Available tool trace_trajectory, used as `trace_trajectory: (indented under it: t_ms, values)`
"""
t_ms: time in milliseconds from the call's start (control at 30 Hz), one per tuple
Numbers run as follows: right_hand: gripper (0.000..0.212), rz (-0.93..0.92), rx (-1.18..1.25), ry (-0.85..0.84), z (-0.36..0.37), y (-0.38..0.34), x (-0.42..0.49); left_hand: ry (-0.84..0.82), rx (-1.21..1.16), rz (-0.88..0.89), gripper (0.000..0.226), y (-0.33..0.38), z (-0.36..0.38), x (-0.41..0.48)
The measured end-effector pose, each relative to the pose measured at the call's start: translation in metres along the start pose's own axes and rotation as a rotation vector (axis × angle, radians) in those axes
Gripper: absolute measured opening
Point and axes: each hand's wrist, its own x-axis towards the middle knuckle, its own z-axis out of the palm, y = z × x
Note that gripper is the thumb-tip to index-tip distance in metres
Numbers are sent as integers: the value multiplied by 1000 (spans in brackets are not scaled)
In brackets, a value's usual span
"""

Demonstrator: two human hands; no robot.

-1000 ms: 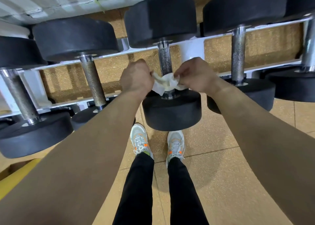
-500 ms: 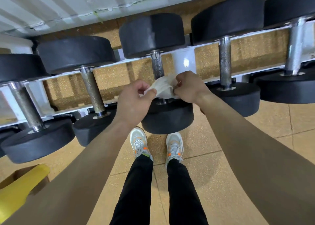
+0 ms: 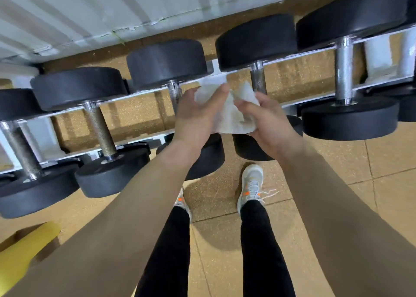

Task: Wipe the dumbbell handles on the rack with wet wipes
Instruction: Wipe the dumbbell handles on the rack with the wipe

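Dumbbell handles (image 3: pixel 98 125) run in a row across the white rack (image 3: pixel 146 94), each knurled bar spanning the two rails with a black weight at either end. In front of the middle of the row, a crumpled white wet wipe (image 3: pixel 227 116) is held up between both hands, off the bars. Its upper right corner lies just beside one dark handle (image 3: pixel 258 82) — whether it touches there cannot be told. The left hand (image 3: pixel 195 119) has its grip clamped on the wipe's left side, thumb laid over the front and fingers behind, and this hand hides the lower part of the neighbouring handle (image 3: pixel 176 93). The right hand (image 3: pixel 267 125) has its grip closed on the wipe's right side, fingers curled into it. Faint yellowish marks show on the wipe. Below the forearms, two legs in black trousers (image 3: pixel 261 240) and a pale shoe (image 3: pixel 252 184) with orange marks stand on a tan speckled floor (image 3: pixel 382 161). A yellow object (image 3: pixel 22 251) sits at the lower left edge, and a ribbed white wall (image 3: pixel 90 15) rises behind the rack.
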Motion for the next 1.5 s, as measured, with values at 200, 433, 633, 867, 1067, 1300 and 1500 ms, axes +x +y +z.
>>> trace_trajectory:
  t_ms: [200,433,633,867,1067,1300,1500]
  values:
    - [21,-47,31,174,-60,-16,21,232,-174,-119,27,-10,54,4]
    - [13,-154,-209,262,-100,-21,59,372,-355,-301,29,-13,101,26]
    - [26,-359,-428,325,-96,-23,85,278,-566,-235,15,-22,97,44]
    - [26,-277,-722,493,-104,-9,105,317,-188,-136,20,-38,117,73]
    - [32,-259,-844,658,-104,-12,103,348,157,147,19,-49,120,80]
    - [37,-488,-932,526,-70,0,67,411,49,76,26,-57,115,64]
    - [40,-39,-737,330,-30,-5,106,427,-36,-35,13,-62,130,36]
